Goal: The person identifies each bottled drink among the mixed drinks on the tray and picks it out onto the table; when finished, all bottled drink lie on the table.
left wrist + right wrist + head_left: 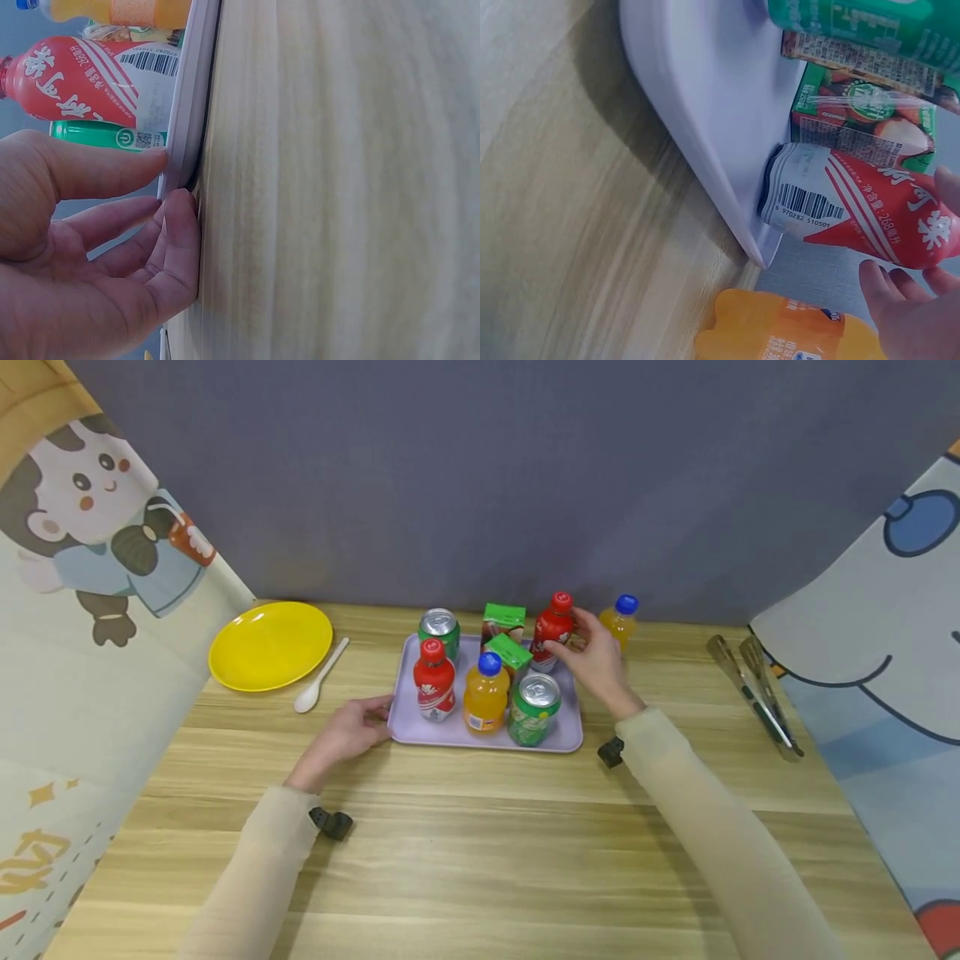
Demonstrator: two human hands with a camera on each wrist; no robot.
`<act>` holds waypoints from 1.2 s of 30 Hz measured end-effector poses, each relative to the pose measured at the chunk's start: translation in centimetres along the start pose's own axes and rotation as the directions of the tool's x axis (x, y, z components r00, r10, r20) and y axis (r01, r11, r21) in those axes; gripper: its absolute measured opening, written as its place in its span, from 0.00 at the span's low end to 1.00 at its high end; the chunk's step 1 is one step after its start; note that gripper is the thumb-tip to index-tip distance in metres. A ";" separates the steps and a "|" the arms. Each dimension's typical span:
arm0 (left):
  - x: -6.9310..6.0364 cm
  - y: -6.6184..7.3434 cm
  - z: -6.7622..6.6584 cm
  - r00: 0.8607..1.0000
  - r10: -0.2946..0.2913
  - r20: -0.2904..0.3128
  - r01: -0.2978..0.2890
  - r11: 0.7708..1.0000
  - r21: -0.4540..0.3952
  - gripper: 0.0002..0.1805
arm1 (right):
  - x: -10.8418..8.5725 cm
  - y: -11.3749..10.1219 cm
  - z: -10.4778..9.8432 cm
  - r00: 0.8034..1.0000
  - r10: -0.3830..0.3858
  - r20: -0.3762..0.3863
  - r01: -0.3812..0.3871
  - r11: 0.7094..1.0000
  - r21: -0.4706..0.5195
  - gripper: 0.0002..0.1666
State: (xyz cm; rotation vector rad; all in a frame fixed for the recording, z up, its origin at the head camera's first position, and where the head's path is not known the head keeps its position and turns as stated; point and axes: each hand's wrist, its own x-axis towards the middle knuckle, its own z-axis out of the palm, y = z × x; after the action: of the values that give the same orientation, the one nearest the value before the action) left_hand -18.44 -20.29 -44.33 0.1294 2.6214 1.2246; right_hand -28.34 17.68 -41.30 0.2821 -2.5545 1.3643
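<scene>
My left hand (345,733) holds the left rim of a lilac tray (405,722), thumb on the rim and fingers curled at its outer side. At the tray's back right corner my right hand (600,664) grips a red bottle (551,631), which stands upright with its base on the tray. Also on the tray are another red bottle (433,683), an orange drink bottle (486,697), a green can (534,714) in front, a second green can (441,628) behind, and two green-topped drink cartons (504,617), partly hidden.
Just right of the tray, behind my right hand, stands another orange drink bottle (621,625). A yellow plate (270,646) and a white spoon (321,677) lie at the left. Tongs (767,714) lie near the right edge. A grey wall (480,485) closes off the back.
</scene>
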 end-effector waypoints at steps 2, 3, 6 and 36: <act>0.0 -0.1 0.0 1.000 -0.002 0.001 0.002 1.000 0.000 0.32 | 0.1 0.0 0.1 1.000 0.012 0.009 -0.012 1.000 -0.004 0.44; 0.0 -0.1 0.0 1.000 -0.001 0.005 0.001 1.000 0.003 0.32 | 0.2 0.0 0.1 1.000 0.019 0.014 -0.019 1.000 -0.003 0.45; 0.1 0.0 0.0 1.000 -0.006 0.007 0.006 1.000 0.001 0.32 | 0.4 0.1 0.2 0.999 0.032 0.023 -0.032 0.999 -0.006 0.46; 0.1 0.0 -0.1 1.000 -0.003 0.007 0.003 1.000 -0.004 0.31 | 1.1 0.2 0.7 0.997 0.034 0.062 -0.034 0.999 0.006 0.43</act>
State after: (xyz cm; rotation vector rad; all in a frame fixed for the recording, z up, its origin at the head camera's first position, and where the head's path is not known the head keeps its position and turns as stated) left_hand -18.56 -20.40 -44.30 0.1291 2.6128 1.2260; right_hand -29.58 17.13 -41.54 0.2880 -2.6175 1.3975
